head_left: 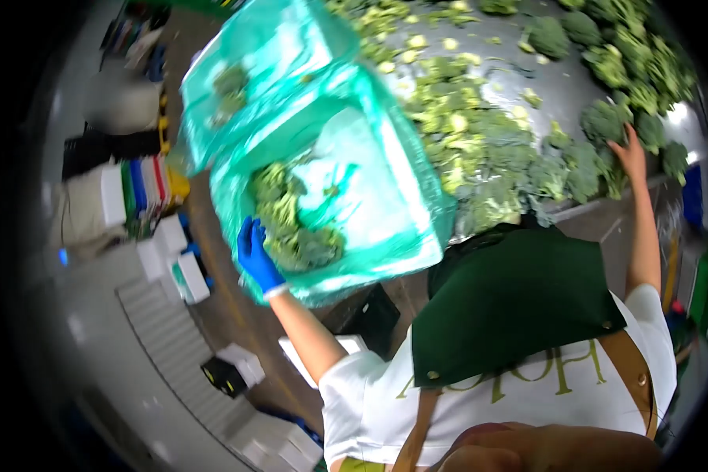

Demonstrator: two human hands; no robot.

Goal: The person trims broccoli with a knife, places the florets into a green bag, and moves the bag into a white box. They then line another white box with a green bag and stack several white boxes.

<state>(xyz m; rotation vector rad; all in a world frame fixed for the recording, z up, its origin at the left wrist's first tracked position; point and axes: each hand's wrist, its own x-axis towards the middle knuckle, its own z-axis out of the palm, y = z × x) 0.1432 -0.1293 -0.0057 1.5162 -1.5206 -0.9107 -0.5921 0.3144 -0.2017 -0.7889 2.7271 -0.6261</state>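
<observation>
My left hand (258, 256), in a blue glove, is at the near left rim of a crate (393, 189) lined with green plastic film. Its fingers are apart and hold nothing visible. Cut broccoli pieces (279, 208) lie inside the crate, just beside this hand. My right hand (631, 157) is bare, its fingers spread, at the near edge of the metal table (492, 82). It touches or nearly touches a broccoli head (604, 122), with nothing clearly gripped. A long heap of broccoli florets (468, 134) lies between the crate and this hand.
More broccoli heads (633, 59) are piled at the far right of the table. Leftward on the floor are white boxes (185, 271), a dark box (374, 318) and a stack of coloured items (145, 189). A green apron (515, 303) hangs over my front.
</observation>
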